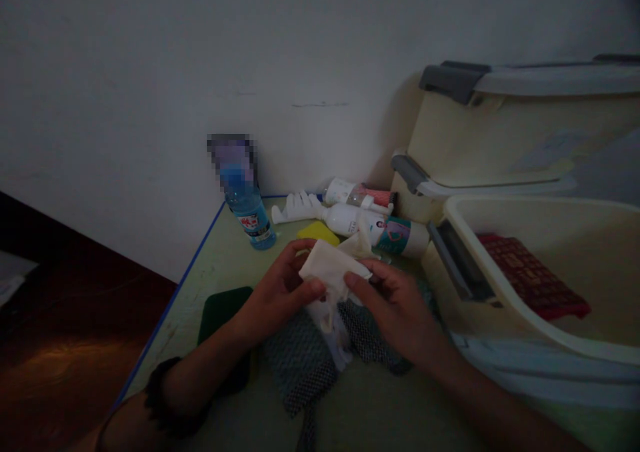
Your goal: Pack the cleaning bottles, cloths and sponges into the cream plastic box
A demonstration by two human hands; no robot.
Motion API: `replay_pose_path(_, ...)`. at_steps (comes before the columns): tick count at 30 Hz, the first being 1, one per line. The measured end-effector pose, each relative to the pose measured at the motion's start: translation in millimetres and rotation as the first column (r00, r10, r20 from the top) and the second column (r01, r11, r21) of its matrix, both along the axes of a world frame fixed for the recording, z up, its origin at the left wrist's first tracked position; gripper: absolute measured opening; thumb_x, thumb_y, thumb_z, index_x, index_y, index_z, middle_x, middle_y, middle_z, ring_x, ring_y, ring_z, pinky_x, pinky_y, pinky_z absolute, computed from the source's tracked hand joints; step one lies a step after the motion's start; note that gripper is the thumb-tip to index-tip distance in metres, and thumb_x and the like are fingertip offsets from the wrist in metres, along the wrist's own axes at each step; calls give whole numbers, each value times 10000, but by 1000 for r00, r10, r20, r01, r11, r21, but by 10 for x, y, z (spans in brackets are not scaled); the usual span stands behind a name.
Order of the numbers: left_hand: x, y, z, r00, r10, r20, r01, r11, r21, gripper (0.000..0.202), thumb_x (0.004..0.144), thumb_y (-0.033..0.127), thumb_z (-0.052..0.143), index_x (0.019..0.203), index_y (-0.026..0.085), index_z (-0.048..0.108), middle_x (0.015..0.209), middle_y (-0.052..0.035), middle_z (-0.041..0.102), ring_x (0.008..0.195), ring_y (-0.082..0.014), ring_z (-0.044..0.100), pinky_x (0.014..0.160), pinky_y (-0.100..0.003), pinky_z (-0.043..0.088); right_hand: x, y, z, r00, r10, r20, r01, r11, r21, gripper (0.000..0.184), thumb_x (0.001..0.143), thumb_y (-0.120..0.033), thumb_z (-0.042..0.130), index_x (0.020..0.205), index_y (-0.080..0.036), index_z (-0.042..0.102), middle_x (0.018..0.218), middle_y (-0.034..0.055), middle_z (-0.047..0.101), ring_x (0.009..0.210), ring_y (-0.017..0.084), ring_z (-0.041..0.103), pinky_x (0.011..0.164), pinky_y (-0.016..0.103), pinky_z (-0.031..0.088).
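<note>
My left hand (277, 289) and my right hand (395, 305) both grip a whitish rubber glove (330, 269) just above the table. The left fingers curl round the glove's left edge. The right thumb and fingers pinch its right side. Part of the glove hangs down between my hands. Under it lies a grey checked cloth (305, 365) on the pale green table (220, 265). A dark band sits on my left wrist.
A blue water bottle (247, 212) stands by the wall. A second white glove (297, 207), a yellow sponge (319, 232) and white bottles (350, 219) lie behind. A dark green pad (220, 312) lies left. Cream plastic bins (530, 259) stand right, one holding a red object (533, 275).
</note>
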State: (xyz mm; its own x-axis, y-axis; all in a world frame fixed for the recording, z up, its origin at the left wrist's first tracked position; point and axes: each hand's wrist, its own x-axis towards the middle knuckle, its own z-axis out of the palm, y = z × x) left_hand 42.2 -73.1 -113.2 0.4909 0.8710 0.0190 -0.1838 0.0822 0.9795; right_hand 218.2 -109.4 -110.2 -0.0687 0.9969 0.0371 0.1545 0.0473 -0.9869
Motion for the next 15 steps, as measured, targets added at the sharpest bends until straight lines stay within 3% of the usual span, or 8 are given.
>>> replay_pose_path(2, -3, -12, -23, 995, -91, 50, 92, 996, -20, 663, 665, 285, 763, 1203, 260, 376, 1050, -55, 607, 902, -200, 627, 764, -322, 516, 7, 18, -5, 995, -69, -73, 67, 997, -31, 176, 830, -359, 566, 843, -193, 623, 676, -15, 606, 593, 129, 550, 525, 240, 432)
replay_pose_path(5, 8, -23, -39, 992, -113, 59, 117, 991, -63, 710, 644, 143, 768, 1211, 269, 360, 992, -31, 624, 896, -176, 635, 779, -307, 515, 16, 37, -8, 981, -111, -157, 100, 992, -76, 165, 817, -361, 576, 812, -198, 599, 619, -36, 564, 528, 114, 505, 478, 227, 394)
replay_pose_path(9, 33, -15, -20, 997, -48, 67, 55, 992, -110, 630, 671, 66, 722, 1162, 256, 377, 905, 0, 667, 851, -151, 659, 737, -256, 528, 0, 35, 17, 978, -76, -196, 57, 993, -98, 146, 812, -343, 578, 830, -200, 600, 656, -28, 594, 577, 124, 544, 515, 234, 415)
replay_pose_path(12, 44, 2, 3, 999, 43, 8, -42, 994, -102, 585, 661, 84, 732, 1118, 236, 401, 845, 7, 671, 764, -152, 668, 651, -238, 539, -19, 28, 39, 979, -59, -193, 41, 995, -96, 155, 810, -333, 574, 878, -200, 613, 684, -19, 632, 603, 132, 571, 540, 243, 443)
replay_pose_path(15, 44, 19, 18, 992, 123, -33, -126, 989, -72, 560, 651, 131, 750, 1090, 223, 415, 903, 1, 631, 670, -130, 650, 563, -233, 541, -20, 24, 38, 983, -46, -180, 33, 997, -71, 163, 819, -325, 563, 907, -198, 617, 691, -18, 641, 616, 132, 585, 557, 246, 463)
